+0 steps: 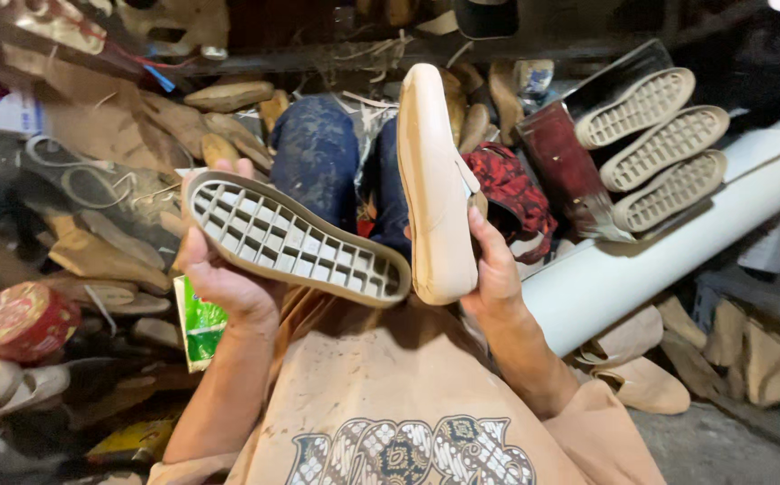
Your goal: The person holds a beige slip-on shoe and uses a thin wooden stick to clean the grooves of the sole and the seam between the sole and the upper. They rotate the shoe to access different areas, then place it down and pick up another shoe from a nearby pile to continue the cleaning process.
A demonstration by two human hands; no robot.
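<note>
My left hand (219, 274) holds a grey-tan rubber shoe sole (296, 242) from underneath, its gridded inner side facing up and its length running to the lower right. My right hand (495, 269) grips a pale beige shoe upper (435, 180) stretched on a last, held upright with the toe pointing up. The sole's heel end nearly touches the bottom of the shoe. Behind both are my knees in dark blue trousers (318, 153).
Three ridged soles (664, 148) lean at the upper right above a white roll (678, 242). Wooden lasts (228, 94) and leather scraps are piled at left, with a red round tin (17, 319) and a green packet (199, 328). Beige uppers (646, 382) lie at right.
</note>
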